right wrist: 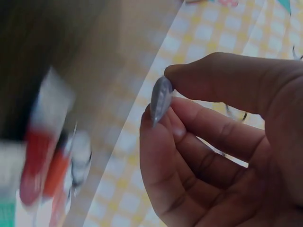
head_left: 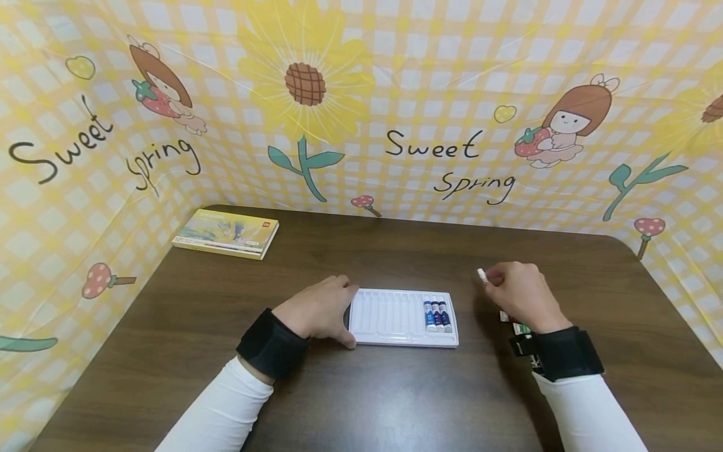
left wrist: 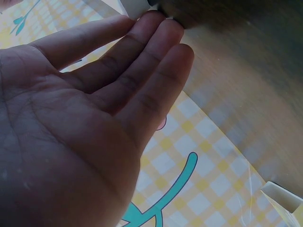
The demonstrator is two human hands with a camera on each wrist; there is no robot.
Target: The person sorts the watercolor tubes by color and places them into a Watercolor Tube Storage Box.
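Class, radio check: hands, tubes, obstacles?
Left hand at tray, left end. Right hand pinches tube, right of tray; no obstacle visible between. Three tubes in tray.

Dk brown wood-grain table (head_left: pixel 384 257), yellow/white check cloth (head_left: pixel 418 75) behind.
Cloth covers bkgd, runs down L & R sides of tabletop w/ a few lt creases; print incl. lg sunflowers (head_left: pixel 305 85), "Sweet Spring" lettering (head_left: pixel 433 149), cartoon girls (head_left: pixel 569 141) w/ strawberries (head_left: pixel 530 144), sm yellow hearts (head_left: pixel 505 113). Tabletop's far R corner rounded; soft pale sheen (head_left: pixel 369 376) nr front ctr.

Wht sleeves (head_left: pixel 220 405) w/ blk wristbands (head_left: pixel 272 345)
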